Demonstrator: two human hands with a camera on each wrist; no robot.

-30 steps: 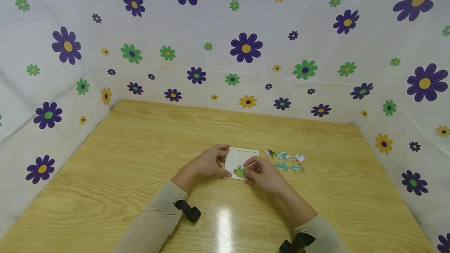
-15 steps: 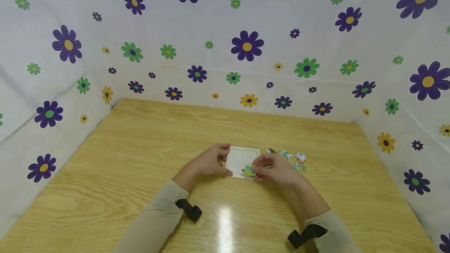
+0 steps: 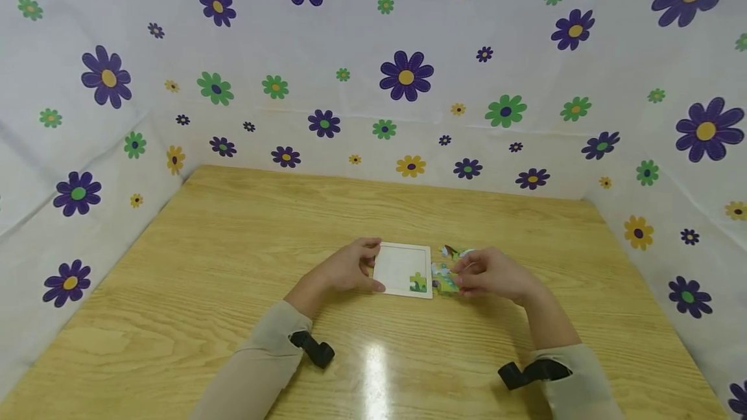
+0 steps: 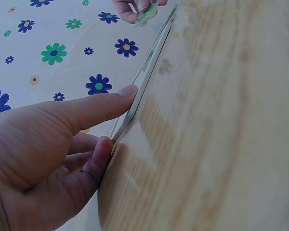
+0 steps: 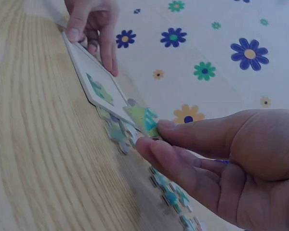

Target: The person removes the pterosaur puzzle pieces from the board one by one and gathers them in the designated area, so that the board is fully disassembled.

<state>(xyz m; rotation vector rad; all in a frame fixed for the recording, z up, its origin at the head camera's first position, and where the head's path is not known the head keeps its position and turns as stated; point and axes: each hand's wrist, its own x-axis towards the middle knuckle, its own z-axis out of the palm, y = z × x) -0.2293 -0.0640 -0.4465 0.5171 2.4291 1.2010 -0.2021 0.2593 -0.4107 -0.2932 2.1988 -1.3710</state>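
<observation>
A white square puzzle tray (image 3: 403, 246) lies flat on the table. My left hand (image 3: 352, 269) holds its left side, fingers at the far corner and thumb at the near one. Inside the tray's near right corner sits a green puzzle piece (image 3: 417, 282); the rest of the floor shows bare. Just past the tray's right edge, my right hand (image 3: 493, 274) pinches another green and teal puzzle piece (image 5: 142, 118) between thumb and fingertips, above loose pieces. The right wrist view shows that piece tilted, overlapping the tray's edge.
Loose puzzle pieces (image 5: 171, 195) lie on the wooden table (image 3: 262, 212) right of the tray, partly hidden by my right hand. A white flowered cloth (image 3: 350, 37) stands behind and at both sides.
My right hand has moved right with the pinched piece, from over the tray to beyond its right edge. The corner piece now shows uncovered. My left hand keeps its place.
</observation>
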